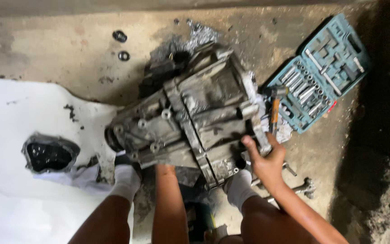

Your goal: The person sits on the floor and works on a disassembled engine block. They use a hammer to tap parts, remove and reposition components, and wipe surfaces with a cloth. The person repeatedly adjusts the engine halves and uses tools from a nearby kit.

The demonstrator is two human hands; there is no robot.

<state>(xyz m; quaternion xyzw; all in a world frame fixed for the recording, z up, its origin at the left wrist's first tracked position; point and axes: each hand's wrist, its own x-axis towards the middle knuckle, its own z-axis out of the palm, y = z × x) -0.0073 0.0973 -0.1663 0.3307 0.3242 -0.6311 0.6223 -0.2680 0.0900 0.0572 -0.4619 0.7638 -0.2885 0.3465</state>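
The person's bare legs and white socks fill the bottom of the view, planted on the floor on either side of the left forearm. That forearm runs straight up under a large, greasy metal gearbox, so the left hand is hidden and I cannot tell how its grip stands. The right hand is clenched on the lower right edge of the gearbox, thumb laid up along the casing.

The gearbox lies tilted on the stained concrete floor, its narrow end toward a white sheet with a dark torn hole. Just right of it stands a hammer with an orange handle, beside an open blue socket set case. Two small dark rings lie apart at the upper left.
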